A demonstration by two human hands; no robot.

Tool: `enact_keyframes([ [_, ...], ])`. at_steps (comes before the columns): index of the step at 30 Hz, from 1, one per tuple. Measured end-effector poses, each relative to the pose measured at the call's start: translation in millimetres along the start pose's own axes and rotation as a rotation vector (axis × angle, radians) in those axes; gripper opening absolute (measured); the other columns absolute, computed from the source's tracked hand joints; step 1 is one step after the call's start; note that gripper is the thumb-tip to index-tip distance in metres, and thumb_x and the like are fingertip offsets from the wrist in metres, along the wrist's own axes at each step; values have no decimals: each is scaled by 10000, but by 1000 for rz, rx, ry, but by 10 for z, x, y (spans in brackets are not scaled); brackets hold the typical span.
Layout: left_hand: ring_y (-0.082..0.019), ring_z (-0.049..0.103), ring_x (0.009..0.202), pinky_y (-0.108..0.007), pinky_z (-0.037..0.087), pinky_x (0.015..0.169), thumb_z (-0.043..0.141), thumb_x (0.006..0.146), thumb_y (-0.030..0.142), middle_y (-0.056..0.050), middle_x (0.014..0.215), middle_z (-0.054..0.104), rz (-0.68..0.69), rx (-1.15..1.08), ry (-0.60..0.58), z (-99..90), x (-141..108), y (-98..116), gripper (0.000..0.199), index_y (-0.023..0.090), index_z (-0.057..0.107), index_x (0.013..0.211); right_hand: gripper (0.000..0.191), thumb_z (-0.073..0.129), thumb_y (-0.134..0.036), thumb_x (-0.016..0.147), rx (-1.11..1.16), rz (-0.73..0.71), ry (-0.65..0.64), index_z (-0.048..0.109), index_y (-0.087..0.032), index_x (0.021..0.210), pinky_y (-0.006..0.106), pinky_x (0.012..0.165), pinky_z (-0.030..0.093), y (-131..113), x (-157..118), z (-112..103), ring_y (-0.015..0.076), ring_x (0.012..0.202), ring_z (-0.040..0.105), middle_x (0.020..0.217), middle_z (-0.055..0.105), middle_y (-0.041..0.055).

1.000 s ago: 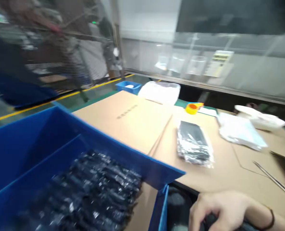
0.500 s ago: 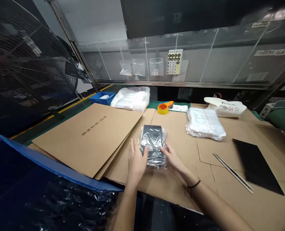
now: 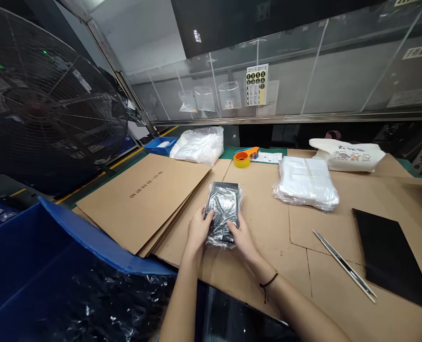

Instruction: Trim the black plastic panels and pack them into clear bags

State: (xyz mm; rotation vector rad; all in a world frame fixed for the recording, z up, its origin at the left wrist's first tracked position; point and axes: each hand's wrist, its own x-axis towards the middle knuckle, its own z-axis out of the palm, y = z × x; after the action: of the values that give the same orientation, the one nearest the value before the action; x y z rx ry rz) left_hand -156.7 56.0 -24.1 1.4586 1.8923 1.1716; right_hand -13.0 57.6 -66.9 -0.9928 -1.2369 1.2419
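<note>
A black flat rectangular item in a clear plastic bag [image 3: 223,211] is held between my two hands above the cardboard-covered table. My left hand [image 3: 198,229] grips its left edge, thumb on top and fingers hidden at the side and underneath. On the opposite edge my right hand [image 3: 244,237] has its thumb pressed on the wrapping, with the other fingers along the side. The clear wrap is crinkled and shiny, loosest at the end nearest me.
Cardboard sheets [image 3: 143,199] lie stacked at left, beside a blue bin [image 3: 89,242] holding black plastic-wrapped things. Behind are a tape dispenser [image 3: 244,158] and a stack of clear bags [image 3: 305,183]. Tweezers [image 3: 344,266] and a black sheet [image 3: 392,256] lie right.
My hands have closed in on the bagged black item; the left fingers, spread before, now curl around its edge. The view has shifted slightly.
</note>
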Motion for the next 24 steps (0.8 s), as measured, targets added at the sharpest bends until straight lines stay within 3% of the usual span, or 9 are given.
enact_keyframes([
  [3,-316,586,1135,-468,410,1016,572,829,362,-150,1179,658,-1,16,10,74,-15,15,361,148,628,1114,522,602,-377,760,181,114,41,567,-153,1230,401,939,481,-8,4,-78,262,1073,609,1199,649,105],
  [8,-276,570,1178,-431,407,1042,571,846,326,-131,1220,639,1,-47,-25,191,-73,62,344,163,596,1148,527,757,-319,607,373,273,111,594,-193,1092,357,891,508,-63,83,-264,242,1015,637,1109,688,64],
  [14,-224,553,1206,-345,416,1039,533,871,282,-105,1282,602,26,-144,-86,232,-151,229,346,165,556,1196,379,809,-286,537,469,483,-14,666,-142,857,374,728,568,-136,247,-432,264,773,698,840,736,94],
  [19,-304,358,1371,-435,236,1148,557,869,382,-169,1424,462,-63,-144,-19,86,12,152,507,127,479,1299,398,813,-279,546,469,482,15,660,-163,895,331,745,557,-143,245,-386,243,812,694,860,743,54],
  [24,-303,565,1180,-412,422,1017,459,905,495,-185,1276,594,-154,-227,-176,57,154,-37,518,89,544,1217,522,832,-252,520,526,466,-38,648,-178,1003,364,840,542,-160,188,-180,270,936,680,996,736,58],
])
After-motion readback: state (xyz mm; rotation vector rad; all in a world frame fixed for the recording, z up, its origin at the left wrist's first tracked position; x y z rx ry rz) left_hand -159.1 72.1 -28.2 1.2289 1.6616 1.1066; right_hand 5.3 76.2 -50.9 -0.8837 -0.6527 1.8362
